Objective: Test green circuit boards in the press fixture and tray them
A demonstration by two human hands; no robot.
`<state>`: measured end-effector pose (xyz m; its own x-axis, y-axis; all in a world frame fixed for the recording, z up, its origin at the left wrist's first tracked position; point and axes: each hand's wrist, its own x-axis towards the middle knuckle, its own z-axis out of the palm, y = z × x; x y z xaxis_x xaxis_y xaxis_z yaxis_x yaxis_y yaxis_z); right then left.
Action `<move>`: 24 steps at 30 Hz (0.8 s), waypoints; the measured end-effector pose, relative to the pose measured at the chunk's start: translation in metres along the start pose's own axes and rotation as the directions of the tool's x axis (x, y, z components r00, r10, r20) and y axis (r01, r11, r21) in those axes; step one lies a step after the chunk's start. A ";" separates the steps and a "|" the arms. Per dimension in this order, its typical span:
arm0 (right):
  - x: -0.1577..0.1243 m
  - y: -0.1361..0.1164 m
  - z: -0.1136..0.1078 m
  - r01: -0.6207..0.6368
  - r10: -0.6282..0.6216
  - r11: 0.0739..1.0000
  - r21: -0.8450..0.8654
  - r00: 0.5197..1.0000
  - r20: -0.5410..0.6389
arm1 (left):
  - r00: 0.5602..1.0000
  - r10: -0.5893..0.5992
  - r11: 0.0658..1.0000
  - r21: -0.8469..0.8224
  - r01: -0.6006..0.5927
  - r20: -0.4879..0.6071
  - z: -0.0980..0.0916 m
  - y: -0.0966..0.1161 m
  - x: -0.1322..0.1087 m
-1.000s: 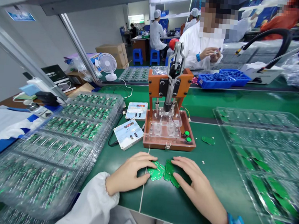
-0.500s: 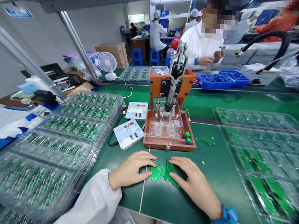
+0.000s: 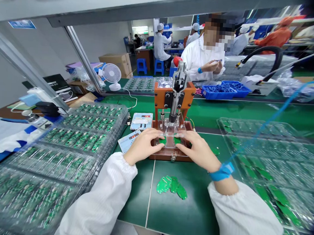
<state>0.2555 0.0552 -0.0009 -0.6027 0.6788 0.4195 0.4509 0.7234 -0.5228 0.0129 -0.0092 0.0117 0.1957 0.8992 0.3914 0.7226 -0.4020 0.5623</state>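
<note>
A brown test fixture [image 3: 156,156] with a metal toggle clamp [image 3: 178,85] stands in front of me. My left hand [image 3: 145,142] is closed on a small green circuit board [image 3: 162,140] at the left of its clear plastic bed. In my right hand [image 3: 196,148], another green circuit board [image 3: 177,140] is pinched between thumb and fingers at the right of the bed. Whether the boards are fully seated cannot be seen. Nearer me on the green mat lies a small pile of green circuit boards [image 3: 171,185]. A blue wrist strap [image 3: 222,172] circles my right wrist.
Stacked clear trays of boards [image 3: 62,150] fill the left side. A partly filled clear tray [image 3: 285,174] lies at right. Two small display boxes [image 3: 141,121] sit left of the fixture. Behind are a white fan [image 3: 112,73], blue bins [image 3: 218,92] and a co-worker [image 3: 205,58].
Both hands have moved forward from the pile to the fixture bed, each taking a green circuit board. The other boards stay on the mat. The camera view has tilted up slightly.
</note>
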 end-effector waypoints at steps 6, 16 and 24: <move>-0.001 0.005 0.005 0.033 -0.033 0.999 0.014 0.999 0.003 | 1.000 0.021 1.000 0.007 -0.021 0.004 0.004 -0.002 0.002; -0.012 0.007 0.012 0.034 -0.033 0.998 0.045 0.999 -0.030 | 0.995 0.069 0.998 0.018 -0.068 -0.072 0.013 -0.003 -0.008; -0.006 0.000 -0.003 -0.022 0.081 0.980 0.198 0.952 -0.295 | 0.961 0.160 0.982 0.131 -0.132 -0.226 0.030 0.003 -0.030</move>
<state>0.2611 0.0515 -0.0014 -0.3425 0.7422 0.5760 0.3250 0.6688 -0.6686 0.0290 -0.0325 -0.0206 0.1534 0.7606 0.6308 0.7710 -0.4914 0.4050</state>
